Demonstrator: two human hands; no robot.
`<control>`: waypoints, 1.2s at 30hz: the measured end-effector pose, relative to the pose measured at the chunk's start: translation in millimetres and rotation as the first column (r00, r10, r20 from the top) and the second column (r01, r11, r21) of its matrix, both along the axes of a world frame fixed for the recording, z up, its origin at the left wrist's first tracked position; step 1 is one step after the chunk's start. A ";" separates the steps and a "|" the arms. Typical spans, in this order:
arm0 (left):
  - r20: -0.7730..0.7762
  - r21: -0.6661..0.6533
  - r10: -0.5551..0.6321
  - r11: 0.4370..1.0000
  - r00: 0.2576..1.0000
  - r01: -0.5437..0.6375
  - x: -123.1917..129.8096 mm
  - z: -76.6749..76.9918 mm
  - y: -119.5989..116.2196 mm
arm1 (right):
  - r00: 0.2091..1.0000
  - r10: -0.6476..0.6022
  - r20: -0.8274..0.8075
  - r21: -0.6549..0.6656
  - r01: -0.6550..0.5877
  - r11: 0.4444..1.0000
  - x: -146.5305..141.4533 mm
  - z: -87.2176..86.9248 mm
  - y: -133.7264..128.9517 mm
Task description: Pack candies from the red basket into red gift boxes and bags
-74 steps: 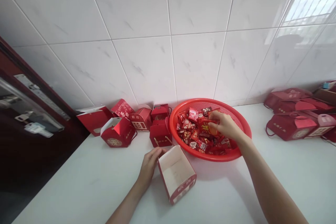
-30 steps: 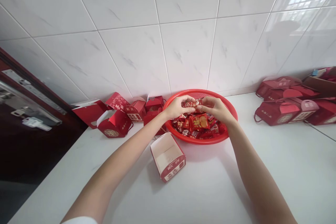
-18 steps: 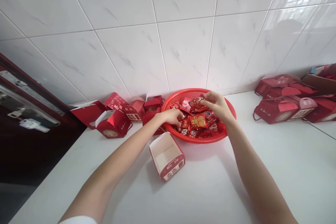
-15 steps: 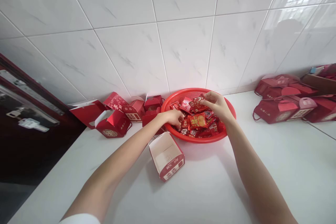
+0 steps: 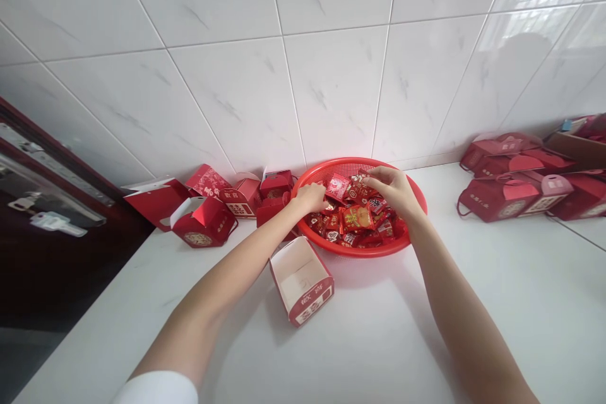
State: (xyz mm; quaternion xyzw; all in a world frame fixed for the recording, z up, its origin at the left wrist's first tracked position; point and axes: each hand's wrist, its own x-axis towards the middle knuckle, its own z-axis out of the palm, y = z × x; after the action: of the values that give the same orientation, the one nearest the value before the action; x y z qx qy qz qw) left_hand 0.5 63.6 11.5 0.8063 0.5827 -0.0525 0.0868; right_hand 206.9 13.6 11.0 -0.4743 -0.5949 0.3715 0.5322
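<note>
A red plastic basket (image 5: 360, 254) holds a heap of wrapped sweets (image 5: 356, 218), most in red wrappers. My right hand (image 5: 394, 189) is over its right back part, thumb and fingers closed on a dark red wrapped sweet (image 5: 358, 189). At the left side of the basket my left hand (image 5: 311, 197) reaches down with curled fingers; the tips are hidden, so what they hold cannot be made out. In front of the basket an open red-and-white gift box (image 5: 302, 278) stands with nothing in it.
Several red gift boxes (image 5: 201, 224) stand along the wall on the left, some with open lids. More closed boxes (image 5: 497, 196) are at the right, beside a brown carton (image 5: 565, 146). Behind the white counter (image 5: 369, 334) rises a tiled wall (image 5: 336, 95). Keys (image 5: 57, 223) hang at the left.
My left hand has moved a little back and up along the basket's left side, its fingers now more hidden. My right hand has barely moved. The box stays put.
</note>
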 end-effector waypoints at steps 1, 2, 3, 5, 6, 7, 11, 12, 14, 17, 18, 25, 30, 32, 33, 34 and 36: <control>0.018 0.009 0.014 1.000 1.000 -0.014 1.4 -2.0 2.6 | 1.000 -0.003 0.004 0.001 0.003 1.000 -0.3 0.7 -0.5; 0.041 0.009 0.023 1.000 0.999 -0.023 2.2 -4.3 5.0 | 1.000 -0.008 0.008 0.001 0.007 1.000 -0.6 1.5 -1.0; 0.068 0.004 0.029 1.000 0.997 -0.029 2.3 -6.8 7.0 | 1.000 -0.012 0.012 0.001 0.012 1.000 -0.9 2.3 -1.7; 0.138 -0.015 0.038 0.999 0.990 -0.037 0.5 -11.7 9.8 | 1.000 -0.016 0.014 0.003 0.016 1.000 -1.4 3.8 -3.0; 0.181 -0.025 0.043 0.999 0.983 -0.039 -1.2 -13.8 10.8 | 1.000 -0.017 0.012 0.003 0.017 1.000 -1.6 4.4 -3.6; 0.229 -0.034 0.047 0.999 0.972 -0.041 -3.2 -15.4 11.6 | 1.000 -0.016 0.008 0.001 0.016 1.000 -1.7 4.7 -4.1; 0.471 -0.067 0.081 0.996 0.878 -0.055 -10.6 -17.6 12.8 | 0.999 0.000 -0.034 -0.026 -0.001 1.000 -1.5 5.2 -4.3; 0.541 -0.079 0.093 0.995 0.836 -0.060 -11.6 -17.4 12.4 | 0.999 0.004 -0.048 -0.032 -0.005 0.999 -1.2 5.2 -4.0; 0.678 -0.112 0.116 0.992 0.726 -0.053 -12.3 -16.5 10.3 | 0.997 0.011 -0.071 -0.042 -0.014 0.999 -0.7 5.4 -3.0; 0.839 -0.163 0.140 0.987 0.526 -0.003 -11.4 -14.7 4.8 | 0.995 0.018 -0.097 -0.060 -0.024 0.998 0.3 5.4 -1.1; 0.874 -0.175 0.147 0.984 0.462 0.017 -10.7 -14.0 2.8 | 0.994 0.027 -0.108 -0.069 -0.034 0.997 0.6 5.2 -0.3; 0.958 -0.226 0.183 0.955 0.219 0.193 -1.4 -10.2 -7.7 | 0.984 0.124 -0.131 -0.117 -0.140 0.983 2.5 1.1 3.6; 0.961 -0.263 0.227 0.927 0.159 0.268 0.5 -12.2 -11.3 | 0.984 0.115 -0.139 -0.140 -0.135 0.981 2.5 -0.7 4.0; 0.957 -0.281 0.250 0.923 0.145 0.264 -0.5 -13.0 -12.7 | 0.984 0.124 -0.127 -0.133 -0.141 0.981 2.4 -0.7 3.7; 0.955 -0.289 0.257 0.920 0.149 0.263 -1.0 -13.4 -13.3 | 0.984 0.132 -0.119 -0.125 -0.147 0.981 2.4 -0.7 3.5; 0.953 -0.293 0.256 0.919 0.163 0.266 -1.4 -13.8 -13.8 | 0.984 0.139 -0.110 -0.115 -0.151 0.982 2.4 -0.7 3.3; 0.951 -0.279 0.226 0.921 0.211 0.273 -1.9 -15.2 -14.2 | 0.985 0.148 -0.092 -0.096 -0.156 0.983 2.2 -0.9 3.1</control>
State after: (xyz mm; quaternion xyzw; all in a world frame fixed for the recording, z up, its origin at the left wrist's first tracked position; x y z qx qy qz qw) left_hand -1.4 49.4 -3.6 0.6317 0.3610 0.3495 0.5903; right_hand 209.1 16.7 10.1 -0.4382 -0.5864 0.4610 0.5017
